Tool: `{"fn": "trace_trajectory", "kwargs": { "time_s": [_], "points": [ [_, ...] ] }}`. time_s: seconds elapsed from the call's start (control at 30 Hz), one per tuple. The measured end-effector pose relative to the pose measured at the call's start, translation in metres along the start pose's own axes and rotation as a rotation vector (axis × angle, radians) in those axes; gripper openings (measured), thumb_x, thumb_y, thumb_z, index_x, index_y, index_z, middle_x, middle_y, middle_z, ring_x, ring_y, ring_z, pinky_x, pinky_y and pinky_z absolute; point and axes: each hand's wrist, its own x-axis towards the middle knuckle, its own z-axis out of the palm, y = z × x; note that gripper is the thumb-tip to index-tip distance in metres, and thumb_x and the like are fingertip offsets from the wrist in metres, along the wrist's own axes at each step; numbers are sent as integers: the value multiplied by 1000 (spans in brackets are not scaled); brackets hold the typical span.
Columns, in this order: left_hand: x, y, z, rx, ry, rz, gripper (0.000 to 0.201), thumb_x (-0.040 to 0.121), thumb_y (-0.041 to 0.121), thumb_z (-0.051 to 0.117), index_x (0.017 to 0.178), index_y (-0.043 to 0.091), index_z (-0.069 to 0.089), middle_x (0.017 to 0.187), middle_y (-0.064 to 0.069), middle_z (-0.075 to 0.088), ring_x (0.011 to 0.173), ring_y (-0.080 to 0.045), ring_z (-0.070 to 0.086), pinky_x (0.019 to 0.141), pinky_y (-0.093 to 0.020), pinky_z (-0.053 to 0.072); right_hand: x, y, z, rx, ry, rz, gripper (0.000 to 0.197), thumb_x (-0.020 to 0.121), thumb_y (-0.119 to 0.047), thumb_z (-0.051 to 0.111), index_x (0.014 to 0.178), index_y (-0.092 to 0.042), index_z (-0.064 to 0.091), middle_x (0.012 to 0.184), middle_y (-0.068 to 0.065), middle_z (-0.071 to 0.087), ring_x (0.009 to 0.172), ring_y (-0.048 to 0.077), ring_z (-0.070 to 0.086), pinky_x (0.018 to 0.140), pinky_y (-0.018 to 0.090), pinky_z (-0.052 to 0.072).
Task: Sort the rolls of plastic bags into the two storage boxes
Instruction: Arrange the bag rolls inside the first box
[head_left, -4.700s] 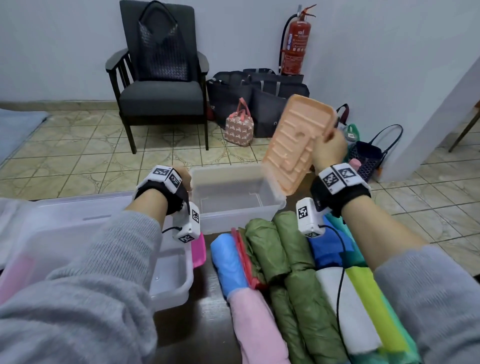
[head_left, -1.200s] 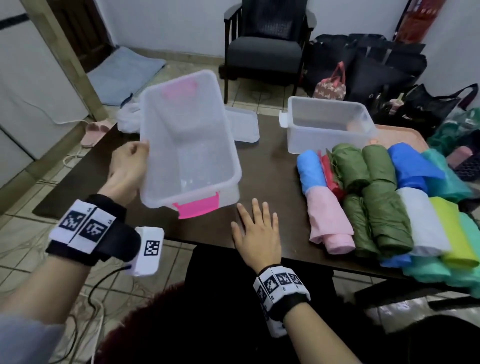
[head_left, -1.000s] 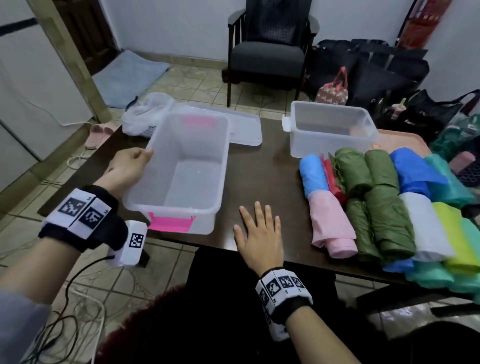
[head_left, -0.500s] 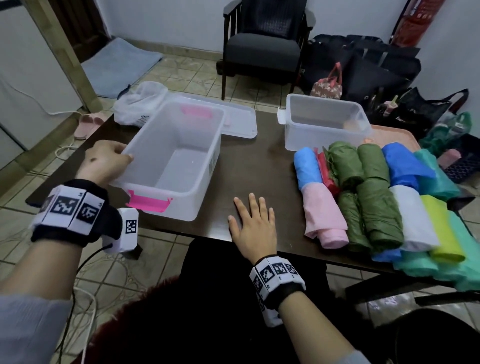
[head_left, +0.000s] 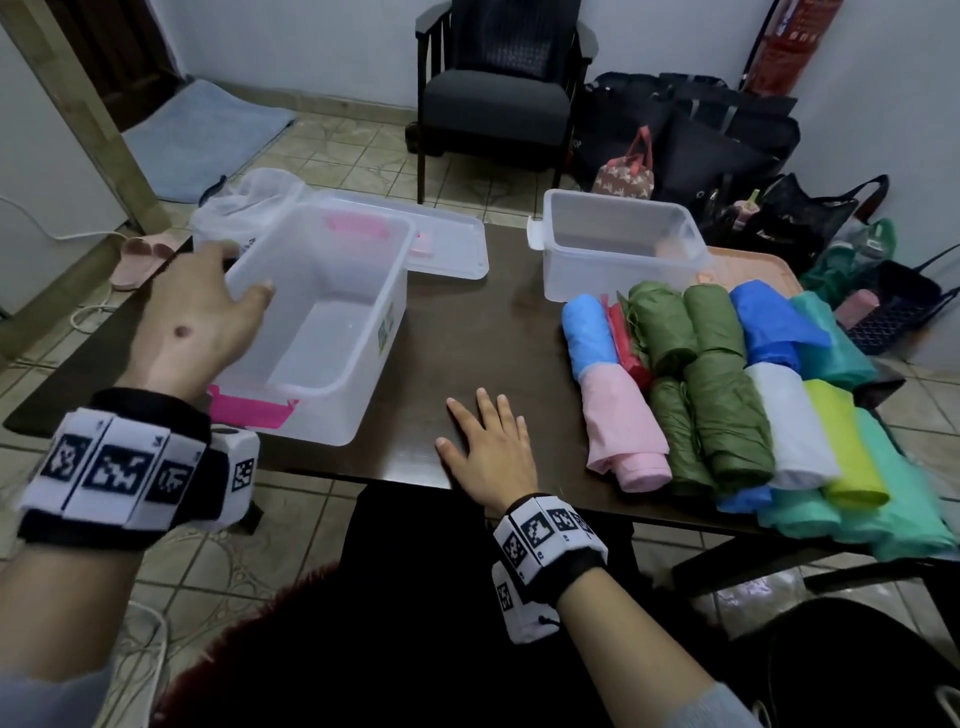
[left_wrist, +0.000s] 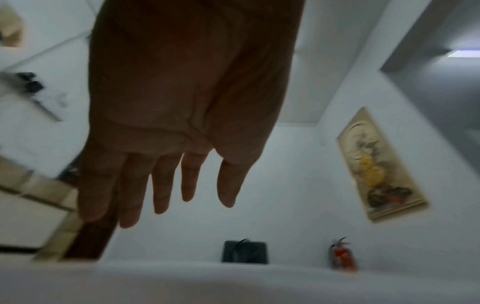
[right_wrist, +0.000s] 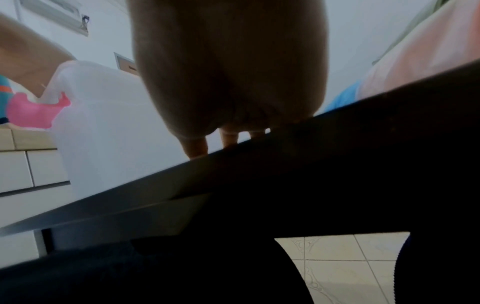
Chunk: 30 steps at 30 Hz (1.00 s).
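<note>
set down at last, the large storage box (head_left: 317, 332) with pink latches now sits flat on the left of the table (head_left: 467, 332), where a moment ago my left hand (head_left: 200, 317) held it tilted in the air. that hand now hovers off its left rim, fingers straight and holding nothing. my right hand (head_left: 491, 452) rests flat on the near table edge, fingers spread. the small storage box (head_left: 618, 244) stands far right, with the rolls of plastic bags (head_left: 727, 395) packed side by side just near of it, none sorted yet. next, i judge, i should grip one roll round its middle so it stays wound. the nearest rolls overhang the near edge; open tabletop lies between the boxes.
</note>
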Motion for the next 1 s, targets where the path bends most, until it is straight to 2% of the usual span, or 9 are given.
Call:
{"fn": "trace_trajectory", "kwargs": {
  "time_s": [0.07,0.13,0.23,0.33,0.47,0.57,0.8,0.9,1.0],
  "points": [
    [-25,30,4,-67,24,166,46,94,29,53,138,19,44,141,-9,46,129,-26,43,104,-43,35,2,1,-10,73,-61,-11,56,96,-41,43,148,-30,25,160,2,4,147,21,-3,117,38,-1],
    [-49,54,22,-144,4,357,41,94,26,53,134,19,48,137,-4,50,126,-19,45,103,-31,33,4,5,-27,213,-20,-41,48,95,-30,49,141,-19,41,154,10,27,144,22,18,116,31,12],
    [-71,70,75,-251,-141,539,35,94,23,53,129,15,54,133,-3,53,125,-17,47,101,-18,28,-2,20,-59,296,322,53,34,92,-16,50,126,-10,58,127,13,56,123,26,47,102,27,30],
    [-75,67,140,-105,-403,498,45,97,33,46,137,13,43,148,-10,36,139,-22,29,113,-29,20,-16,41,-83,-11,556,264,35,91,-17,47,125,-12,54,122,14,51,116,32,43,89,40,38],
    [-71,51,191,201,-611,343,63,98,47,33,151,17,13,159,-11,-2,146,-27,-4,118,-43,1,-26,66,-92,-99,344,486,45,90,-19,49,132,-6,40,128,22,43,118,37,41,92,39,38],
    [-66,42,199,287,-699,350,68,97,53,27,152,23,-2,158,-6,-17,145,-23,-18,116,-42,-8,-25,71,-87,-104,255,429,48,89,-22,51,134,-9,39,128,20,45,117,38,42,94,38,37],
    [-60,33,198,233,-724,383,70,97,50,33,151,24,-3,158,-4,-17,145,-20,-18,115,-37,-9,-11,40,-75,201,203,177,38,93,-21,48,130,-17,52,123,15,53,116,32,49,96,32,37],
    [-59,32,197,180,-720,372,69,97,46,38,151,23,2,158,-3,-14,145,-20,-16,116,-37,-9,-12,43,-77,195,211,250,37,89,-24,57,125,-17,52,122,12,51,117,29,46,97,35,39],
    [-58,32,193,101,-720,355,67,97,34,45,151,20,8,159,-2,-10,146,-18,-13,116,-35,-7,-13,51,-82,172,66,354,44,79,-37,70,112,-14,52,120,9,54,114,27,49,93,36,42]
  ]
}}
